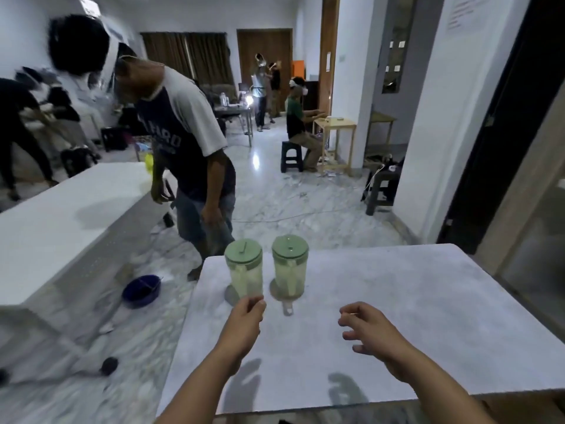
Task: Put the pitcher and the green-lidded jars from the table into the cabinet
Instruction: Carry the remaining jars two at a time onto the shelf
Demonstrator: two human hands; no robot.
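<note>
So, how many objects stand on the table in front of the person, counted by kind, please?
Clear containers with green lids: 2, the left jar and the right jar, both upright on the white table.
Other objects on the table: 0.
Total: 2.
The left hand is at the left jar's base; the right hand is open, holding nothing.

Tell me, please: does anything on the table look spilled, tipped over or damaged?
Nothing stands out. Both green-lidded containers, left and right, stand upright with lids on, and the table shows no spill. Both hands, left and right, are empty.
</note>
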